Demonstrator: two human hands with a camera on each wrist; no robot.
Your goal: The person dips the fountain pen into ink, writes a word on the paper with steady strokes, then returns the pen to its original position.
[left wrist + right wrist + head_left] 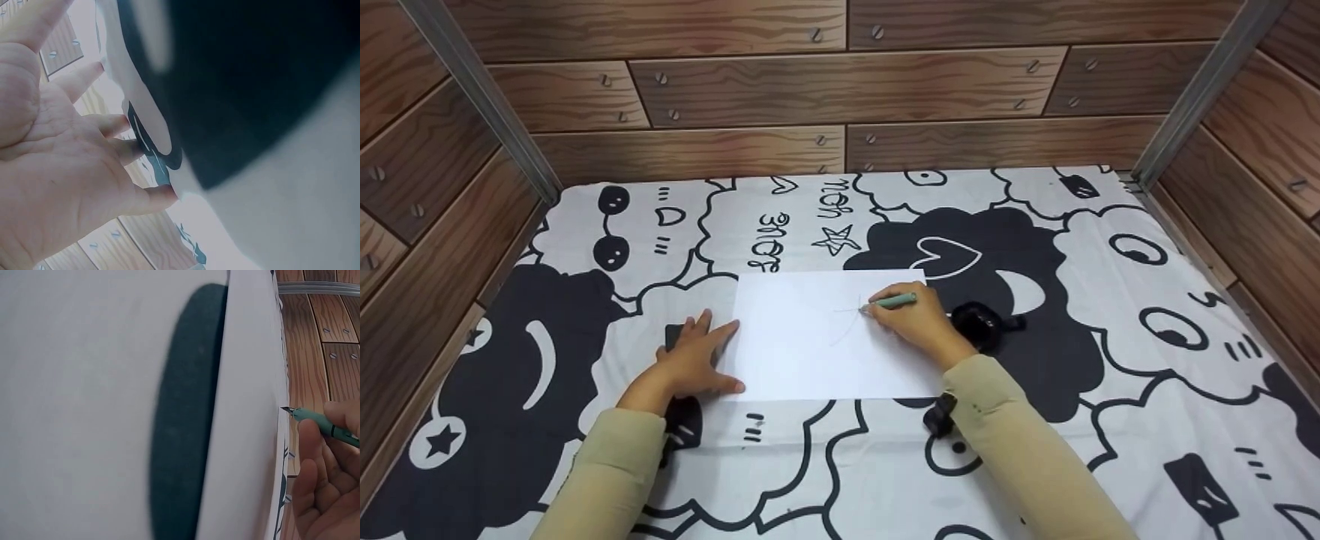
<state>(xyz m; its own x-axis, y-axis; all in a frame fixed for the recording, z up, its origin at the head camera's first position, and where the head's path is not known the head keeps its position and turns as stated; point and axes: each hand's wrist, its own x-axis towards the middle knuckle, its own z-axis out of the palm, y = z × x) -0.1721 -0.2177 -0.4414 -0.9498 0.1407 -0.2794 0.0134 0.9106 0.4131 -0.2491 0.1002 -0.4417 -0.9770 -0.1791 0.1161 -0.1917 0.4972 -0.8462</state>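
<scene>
A white sheet of paper (802, 337) lies flat on the black-and-white cartoon cloth (1110, 315). My right hand (911, 319) holds a green pen (894, 301) with its tip on the paper, where faint curved lines are drawn. In the right wrist view the green pen (320, 423) shows its dark tip at the paper (242, 439) and my right hand (320, 478) curls round it. My left hand (697, 360) rests flat with spread fingers on the cloth at the paper's left edge. The left wrist view shows my left hand's (62, 163) fingertips pressing the cloth (253, 112).
Wood-pattern walls (840, 90) enclose the surface at the back and both sides, with metal posts (480, 97) in the corners. A black wrist-camera strap (979, 324) sits on each forearm. Bare cloth stretches to the right and behind the paper.
</scene>
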